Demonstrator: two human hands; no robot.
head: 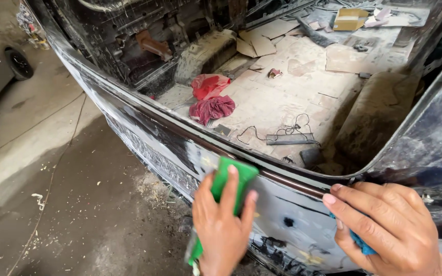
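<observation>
My left hand (224, 225) presses a green sanding block (225, 182) flat against the dark rear panel (292, 214) of a stripped car body, just below the tailgate opening's lip. My right hand (384, 227) rests on the same panel to the right, fingers spread over a blue cloth (360, 243) that is mostly hidden under the palm. The panel shows scuffed, pale sanded patches and a small hole (288, 222) between my hands.
Inside the gutted car floor (292, 87) lie red rags (211, 99), a cable with a dark bar (288, 138), cardboard pieces and a small box (350, 18). Concrete ground with debris spreads left; another car's wheel (17, 62) stands at the far left.
</observation>
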